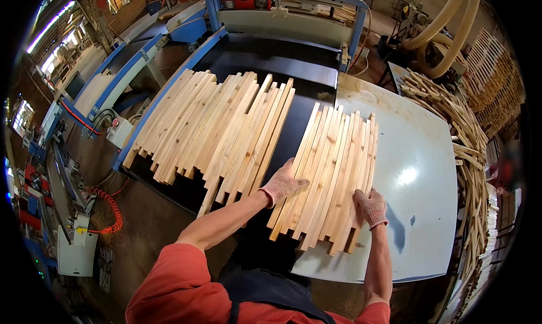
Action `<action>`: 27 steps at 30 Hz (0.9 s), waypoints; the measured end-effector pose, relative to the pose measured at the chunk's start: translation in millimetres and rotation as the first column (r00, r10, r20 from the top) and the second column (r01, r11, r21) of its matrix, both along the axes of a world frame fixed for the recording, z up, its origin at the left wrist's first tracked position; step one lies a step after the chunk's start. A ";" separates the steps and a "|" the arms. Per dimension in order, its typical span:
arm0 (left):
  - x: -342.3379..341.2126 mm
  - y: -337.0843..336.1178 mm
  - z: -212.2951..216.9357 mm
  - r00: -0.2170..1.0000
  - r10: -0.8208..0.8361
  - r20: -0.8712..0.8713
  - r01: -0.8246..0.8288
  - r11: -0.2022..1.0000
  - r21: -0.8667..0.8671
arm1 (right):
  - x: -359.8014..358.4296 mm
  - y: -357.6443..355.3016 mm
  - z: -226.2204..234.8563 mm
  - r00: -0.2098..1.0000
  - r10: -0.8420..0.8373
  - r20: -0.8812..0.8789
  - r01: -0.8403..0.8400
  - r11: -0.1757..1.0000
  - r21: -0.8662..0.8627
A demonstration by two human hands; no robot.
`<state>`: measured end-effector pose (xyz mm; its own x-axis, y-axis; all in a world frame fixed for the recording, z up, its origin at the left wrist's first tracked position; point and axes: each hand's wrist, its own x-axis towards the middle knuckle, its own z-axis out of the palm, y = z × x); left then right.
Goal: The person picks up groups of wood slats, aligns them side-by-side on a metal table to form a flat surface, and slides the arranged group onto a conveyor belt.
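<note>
A group of pale wooden strips (324, 171) lies side by side across the seam between the dark machine bed and the light table. My gloved left hand (285, 183) grips its left edge, the thumb reaching over the top. On the opposite edge my gloved right hand (371, 207) is closed round the outermost strips, thumb on top. Both hands' fingertips are partly hidden by the wood. To the left, a wider row of similar wooden strips (220, 126) rests on the dark bed (299, 120), its ends uneven. A dark gap separates the two groups.
The light smooth table (418, 188) extends to my right. Beyond it lies a heap of loose thin strips (474, 177). A blue machine frame (361, 27) spans the far end of the bed. Thick hoses (451, 36) hang at the far right; a red coiled air hose (116, 211) hangs left.
</note>
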<state>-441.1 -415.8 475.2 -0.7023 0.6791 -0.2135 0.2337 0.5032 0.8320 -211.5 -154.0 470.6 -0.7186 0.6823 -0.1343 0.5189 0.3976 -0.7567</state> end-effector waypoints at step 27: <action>24.5 -3.7 36.2 0.692 -0.273 -0.669 -0.233 0.792 -0.564 | -146.1 -48.2 42.3 0.986 -0.007 0.165 -0.056 0.927 0.372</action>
<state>-416.6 -419.5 511.3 -0.7903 0.6124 -0.0172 0.6126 0.7895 -0.0375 -357.6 -202.2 512.9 -0.7262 0.6874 0.0126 0.6070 0.6496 -0.4578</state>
